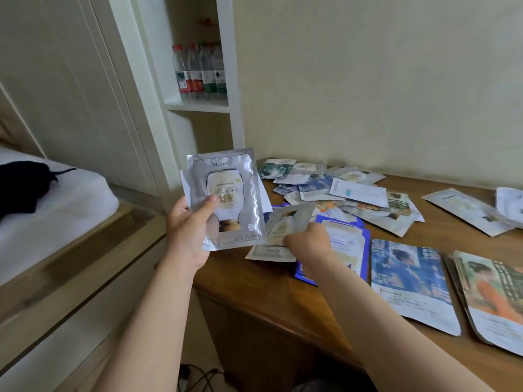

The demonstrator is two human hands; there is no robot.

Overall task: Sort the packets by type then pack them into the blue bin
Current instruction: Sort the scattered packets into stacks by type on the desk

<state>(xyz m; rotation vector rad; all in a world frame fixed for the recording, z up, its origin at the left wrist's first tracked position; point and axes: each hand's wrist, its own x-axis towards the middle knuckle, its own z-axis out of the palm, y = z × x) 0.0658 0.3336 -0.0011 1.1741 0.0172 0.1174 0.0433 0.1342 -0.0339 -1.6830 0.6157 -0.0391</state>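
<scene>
Silver packets (226, 199) clamped in left hand (188, 232) off table's left edge; right hand (307, 241) pinching matching packet (285, 222). Sorted stacks (413, 284) along front edge; unsorted heap (339, 190) at back. Blue bin unseen; packing pending.

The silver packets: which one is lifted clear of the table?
The large silver packet in the left hand, printed upside down; the right hand grips a smaller-looking one low over the desk.
</scene>
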